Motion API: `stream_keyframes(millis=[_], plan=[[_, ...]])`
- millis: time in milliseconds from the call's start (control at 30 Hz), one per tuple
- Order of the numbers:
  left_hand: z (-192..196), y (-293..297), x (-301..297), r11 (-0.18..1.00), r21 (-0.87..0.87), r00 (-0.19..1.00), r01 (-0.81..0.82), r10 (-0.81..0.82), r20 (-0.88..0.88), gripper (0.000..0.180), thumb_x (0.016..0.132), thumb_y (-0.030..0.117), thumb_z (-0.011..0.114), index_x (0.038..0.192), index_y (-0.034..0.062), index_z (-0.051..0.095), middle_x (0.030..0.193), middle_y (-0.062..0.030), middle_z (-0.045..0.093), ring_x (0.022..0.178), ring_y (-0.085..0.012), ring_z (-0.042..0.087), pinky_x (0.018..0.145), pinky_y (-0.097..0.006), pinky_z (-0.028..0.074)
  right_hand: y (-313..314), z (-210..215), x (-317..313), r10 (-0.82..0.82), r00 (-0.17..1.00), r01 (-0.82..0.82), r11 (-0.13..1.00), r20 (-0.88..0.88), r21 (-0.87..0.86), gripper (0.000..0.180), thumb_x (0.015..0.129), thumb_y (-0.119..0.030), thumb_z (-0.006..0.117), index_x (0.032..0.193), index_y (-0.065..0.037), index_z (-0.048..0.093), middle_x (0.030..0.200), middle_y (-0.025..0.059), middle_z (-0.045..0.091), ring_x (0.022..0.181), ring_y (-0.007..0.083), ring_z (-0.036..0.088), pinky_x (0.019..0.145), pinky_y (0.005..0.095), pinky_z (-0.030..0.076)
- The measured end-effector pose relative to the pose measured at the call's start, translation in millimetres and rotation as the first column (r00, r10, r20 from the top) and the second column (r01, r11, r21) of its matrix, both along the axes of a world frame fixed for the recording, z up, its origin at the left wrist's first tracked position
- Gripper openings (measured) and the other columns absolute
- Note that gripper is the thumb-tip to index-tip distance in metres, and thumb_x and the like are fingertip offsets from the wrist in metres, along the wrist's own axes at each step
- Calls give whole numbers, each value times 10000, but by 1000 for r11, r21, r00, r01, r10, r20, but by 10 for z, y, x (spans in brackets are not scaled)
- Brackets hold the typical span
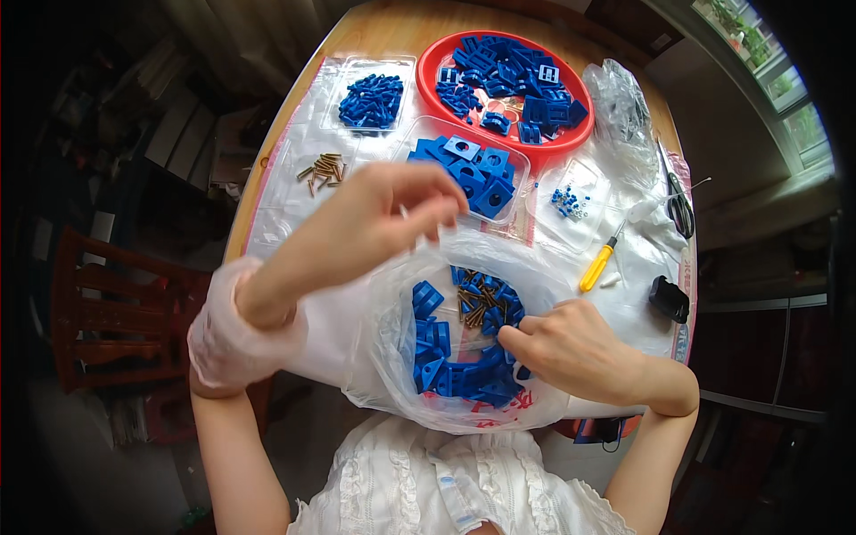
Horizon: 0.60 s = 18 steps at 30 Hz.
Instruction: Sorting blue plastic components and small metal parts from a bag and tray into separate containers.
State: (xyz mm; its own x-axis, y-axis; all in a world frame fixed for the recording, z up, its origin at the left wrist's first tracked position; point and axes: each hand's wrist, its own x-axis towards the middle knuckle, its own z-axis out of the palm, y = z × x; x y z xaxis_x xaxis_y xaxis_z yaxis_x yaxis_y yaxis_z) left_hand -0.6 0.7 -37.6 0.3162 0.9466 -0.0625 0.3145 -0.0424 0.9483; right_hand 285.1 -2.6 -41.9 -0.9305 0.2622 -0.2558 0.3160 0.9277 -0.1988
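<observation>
My left hand [374,223] is raised over the near side of the clear tray, its fingers curled toward the thumb. A small whitish bit shows by those fingers; what it is I cannot tell. My right hand [580,348] is closed in a pinch at the right side of an open plastic bag [379,357], and its fingertips hide whatever they grip. Inside the bag lie blue plastic parts [477,379] and a heap of brass-coloured screws [481,308]. Beyond it, a clear tray [522,183] holds flat blue plates with round holes [490,160].
A red basin [584,98] of blue parts stands at the back. Small blue pieces [370,100] fill a box at the back left, near loose screws [321,171]. At right are tiny fittings [569,202], a yellow-handled screwdriver [597,267], scissors [680,209] and a black object [669,300].
</observation>
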Motion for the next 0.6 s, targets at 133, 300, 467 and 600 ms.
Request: stream_keyframes(millis=[133,300,467,600], plan=[[-212,-557,382,942,138,921,306,-255,-295,119,930,67,673,1008,-4,728,932,-150,742,826,-274,716,731,-377,561,-1,-71,-4,-179,976,168,981,-120,-98,135,795,-51,669,881,-18,571,767,123,634,665,331,675,579,428,519],[-654,-472,573,918,339,856,206,-1,-517,237,846,6,663,1077,-4,716,963,-166,712,894,-361,699,796,-431,560,-36,-331,-108,-200,944,193,980,-264,-53,193,798,-80,725,911,-4,588,855,135,608,806,324,680,613,420,536],[-733,-414,657,924,316,821,217,2,-571,216,806,-4,649,1019,-13,684,987,-173,703,902,-351,701,782,-439,568,-125,-322,-205,-299,949,305,951,-95,49,264,771,-118,778,947,2,621,915,131,635,868,274,690,648,380,569],[-771,-409,671,895,380,808,233,40,-588,180,804,4,648,983,-10,652,951,-172,693,901,-348,698,759,-433,569,-146,-379,-216,-241,968,247,963,-66,110,256,719,-63,771,915,5,621,924,136,646,892,267,692,649,360,575]])
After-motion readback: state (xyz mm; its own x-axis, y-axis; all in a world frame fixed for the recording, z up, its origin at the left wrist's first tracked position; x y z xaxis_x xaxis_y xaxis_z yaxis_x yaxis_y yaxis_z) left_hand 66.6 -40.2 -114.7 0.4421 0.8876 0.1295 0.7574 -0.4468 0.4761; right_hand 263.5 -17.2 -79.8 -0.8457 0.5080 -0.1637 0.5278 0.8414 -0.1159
